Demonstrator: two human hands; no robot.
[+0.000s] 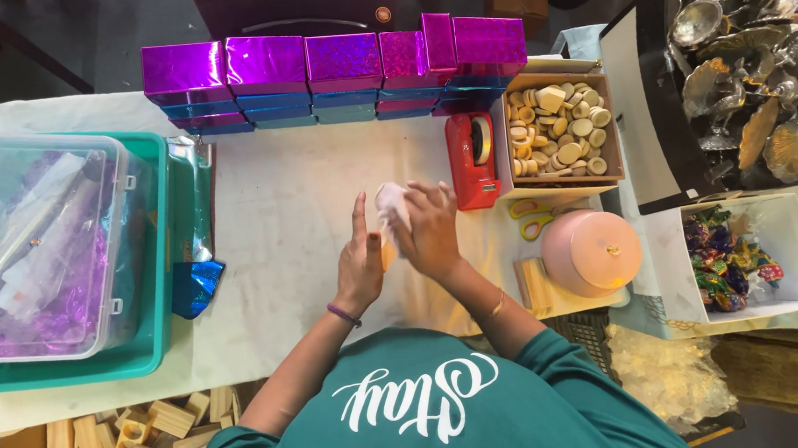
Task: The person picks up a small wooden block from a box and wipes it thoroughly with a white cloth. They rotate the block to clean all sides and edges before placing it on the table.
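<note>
Both hands met over the middle of the white-covered surface [286,213], just left of the red tape dispenser [472,160], and between them sat a small whitish piece of wrapping [391,206]. The right hand [431,236] curled over it from the dispenser side, fingers closed on the pale sheet. The left hand [360,262] stood on edge against it from the other side, fingers straight and pointing away from the body, palm pressed flat toward the bundle. A sliver of something orange-tan [386,253] showed low between the palms; what it was, the view did not settle. So the bundle lay dead centre, touching both hands, its longer run heading away from the person toward the row of shiny purple boxes [332,62] beyond the dispenser. Neither hand was nearer; the right had the grip, the left only braced. Right of the dispenser stood a box of round wooden discs [556,129], and nearer the person, yellow-handled scissors [534,216] and a pink lidded pot [591,252].
</note>
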